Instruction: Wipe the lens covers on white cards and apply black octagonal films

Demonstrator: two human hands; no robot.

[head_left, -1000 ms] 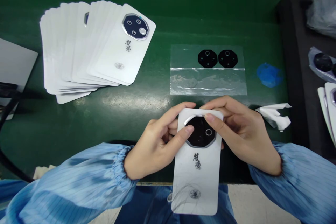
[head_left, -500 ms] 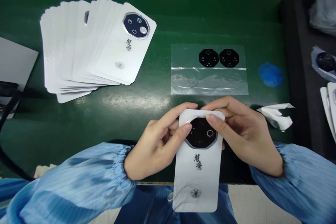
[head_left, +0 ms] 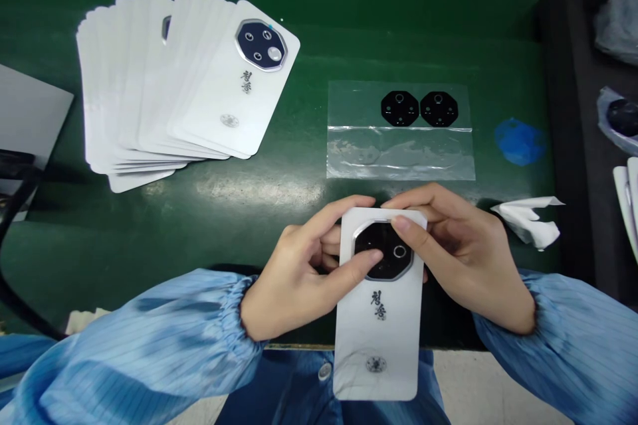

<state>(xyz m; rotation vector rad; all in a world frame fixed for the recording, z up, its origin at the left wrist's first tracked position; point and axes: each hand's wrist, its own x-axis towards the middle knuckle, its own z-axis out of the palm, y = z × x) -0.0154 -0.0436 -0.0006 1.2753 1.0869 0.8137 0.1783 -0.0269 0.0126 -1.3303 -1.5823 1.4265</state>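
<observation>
A white phone back cover (head_left: pixel 379 339) with dark lettering and a round emblem is held between both hands over the table's front edge. Near its top sits a black octagonal camera lens plate (head_left: pixel 386 236) inside a silver rim. My left hand (head_left: pixel 299 272) grips the cover's left side, its thumb lying on the black plate. My right hand (head_left: pixel 461 252) holds the top right corner, thumb pressed at the plate's upper edge. The fingers behind the cover are mostly hidden.
A fanned stack of white covers (head_left: pixel 199 99) lies at the back left. Two black octagonal plates (head_left: pixel 399 109) rest on a clear plastic sheet (head_left: pixel 399 163). To the right are blue film (head_left: pixel 520 141), crumpled white paper (head_left: pixel 531 222) and a black tray (head_left: pixel 558 113).
My left thumb has slid right and down, from the plate's left rim onto its middle. My right hand keeps its hold on the cover.
</observation>
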